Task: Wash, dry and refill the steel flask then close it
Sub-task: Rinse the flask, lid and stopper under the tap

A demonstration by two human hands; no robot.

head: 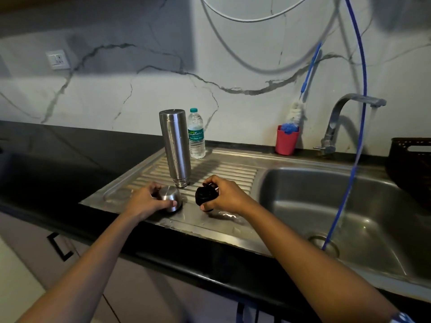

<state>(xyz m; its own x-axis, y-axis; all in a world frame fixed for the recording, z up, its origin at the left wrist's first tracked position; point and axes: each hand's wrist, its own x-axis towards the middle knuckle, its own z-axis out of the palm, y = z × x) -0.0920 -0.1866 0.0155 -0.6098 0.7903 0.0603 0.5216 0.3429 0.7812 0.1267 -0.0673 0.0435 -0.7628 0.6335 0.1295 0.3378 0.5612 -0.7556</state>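
The steel flask [175, 146] stands upside down, mouth down, on the ribbed steel drainboard [228, 170]. In front of it my left hand [145, 201] grips the flask's steel cup-shaped cap [171, 197], which rests dome up on the drainboard. My right hand [227, 194] holds the black inner stopper [205, 195] just above the drainboard, fingers curled around it. A clear plastic water bottle [196, 134] with a green cap stands behind the flask by the wall.
The sink basin [303, 206] lies to the right, with water running from the tap [349, 106] and a blue hose [354, 159] hanging into the drain. A red cup [286, 142] holds a bottle brush. A dark basket [412, 164] sits far right. Black countertop [70, 159] stretches left.
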